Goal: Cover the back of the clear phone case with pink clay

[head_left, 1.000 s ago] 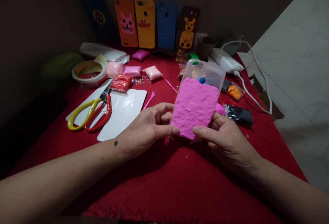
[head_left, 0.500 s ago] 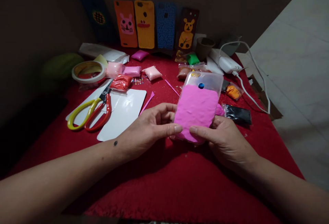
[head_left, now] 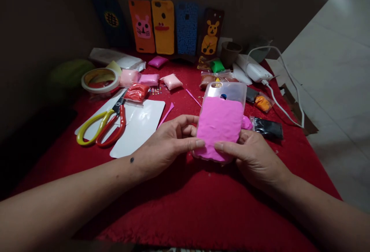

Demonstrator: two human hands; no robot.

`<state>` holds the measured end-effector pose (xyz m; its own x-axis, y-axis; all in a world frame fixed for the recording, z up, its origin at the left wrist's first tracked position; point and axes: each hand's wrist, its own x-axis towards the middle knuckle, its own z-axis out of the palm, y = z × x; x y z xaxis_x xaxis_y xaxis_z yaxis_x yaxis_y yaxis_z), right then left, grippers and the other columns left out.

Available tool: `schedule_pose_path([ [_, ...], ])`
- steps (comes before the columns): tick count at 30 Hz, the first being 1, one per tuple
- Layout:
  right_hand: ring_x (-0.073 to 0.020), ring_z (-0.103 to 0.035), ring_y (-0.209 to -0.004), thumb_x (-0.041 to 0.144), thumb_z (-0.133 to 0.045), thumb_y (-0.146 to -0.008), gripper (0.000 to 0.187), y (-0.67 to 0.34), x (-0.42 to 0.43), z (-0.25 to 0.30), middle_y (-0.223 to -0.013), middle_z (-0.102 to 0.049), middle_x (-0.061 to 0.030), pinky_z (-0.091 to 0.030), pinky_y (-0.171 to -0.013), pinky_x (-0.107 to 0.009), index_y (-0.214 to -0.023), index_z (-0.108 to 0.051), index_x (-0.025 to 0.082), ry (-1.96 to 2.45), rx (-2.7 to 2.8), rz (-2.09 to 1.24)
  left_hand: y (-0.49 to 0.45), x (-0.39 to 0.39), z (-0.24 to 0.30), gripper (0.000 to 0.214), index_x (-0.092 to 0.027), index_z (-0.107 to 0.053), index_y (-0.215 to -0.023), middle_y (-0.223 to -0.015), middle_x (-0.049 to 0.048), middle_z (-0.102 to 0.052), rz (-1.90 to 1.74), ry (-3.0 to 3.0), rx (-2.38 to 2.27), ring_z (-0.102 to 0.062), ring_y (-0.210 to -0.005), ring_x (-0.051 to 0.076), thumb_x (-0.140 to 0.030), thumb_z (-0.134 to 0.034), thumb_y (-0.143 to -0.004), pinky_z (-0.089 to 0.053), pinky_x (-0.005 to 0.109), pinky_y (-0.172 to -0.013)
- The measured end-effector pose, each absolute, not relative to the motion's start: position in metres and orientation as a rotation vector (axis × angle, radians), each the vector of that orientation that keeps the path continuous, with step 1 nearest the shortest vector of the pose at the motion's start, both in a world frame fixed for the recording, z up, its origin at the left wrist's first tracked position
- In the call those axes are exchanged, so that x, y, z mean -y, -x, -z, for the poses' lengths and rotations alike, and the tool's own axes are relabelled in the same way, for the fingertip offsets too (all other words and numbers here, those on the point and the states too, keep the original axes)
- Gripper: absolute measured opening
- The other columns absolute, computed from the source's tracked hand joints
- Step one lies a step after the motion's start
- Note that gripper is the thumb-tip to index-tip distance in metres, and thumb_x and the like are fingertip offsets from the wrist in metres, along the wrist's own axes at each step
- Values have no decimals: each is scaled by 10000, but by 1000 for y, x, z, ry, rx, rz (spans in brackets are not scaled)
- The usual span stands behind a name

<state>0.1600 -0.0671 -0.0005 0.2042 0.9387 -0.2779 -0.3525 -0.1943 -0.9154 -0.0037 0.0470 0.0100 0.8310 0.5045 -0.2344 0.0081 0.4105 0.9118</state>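
Both hands (head_left: pixel 173 144) around the clay-covered phone case (head_left: pixel 221 123), thumbs on top.

Clear phone case (head_left: pixel 228 91), mostly pink-clay-covered, tilted.

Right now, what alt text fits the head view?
Two hands, left hand and right hand, hold a clear phone case covered in pink clay above a red cloth, scissors to the left.
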Motion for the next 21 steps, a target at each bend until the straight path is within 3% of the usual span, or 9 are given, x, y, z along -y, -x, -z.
schedule_pose_path([
  [3,-207,-710,-798,211,-800,-753,335,-160,68,0,-1016,-787,-46,-553,-744,-338,-1085,-768,238,1216,678,-1335,2,-47,-11,420,-164,-563,-1100,-837,2,-659,-331,-1128,-572,-582,-661,104,-191,-792,-749,-450,218,-609],
  [8,-197,-718,-838,185,-804,-739,312,-158,68,-3,-994,-794,-25,-559,-761,-313,-1044,-790,248,1219,663,-1355,0,-45,-12,468,-187,-548,-1128,-823,-21,-641,-370,-1080,-519,-605,-722,121,-186,-803,-736,-511,268,-732],
  [15,-182,-723,-918,236,-829,-745,310,-156,68,-7,-1062,-787,-5,-556,-836,-286,-1049,-786,276,1194,712,-1404,0,-44,-12,405,-190,-565,-1042,-672,-66,-573,-406,-1116,-528,-583,-635,112,-155,-799,-712,-476,231,-616],
  [21,-182,-740,-878,242,-850,-723,275,-151,66,-7,-1018,-796,-4,-577,-815,-279,-993,-798,259,1205,720,-1320,-2,-38,-15,532,-183,-537,-1093,-806,-46,-673,-327,-1015,-450,-656,-753,121,-53,-813,-658,-533,246,-748],
])
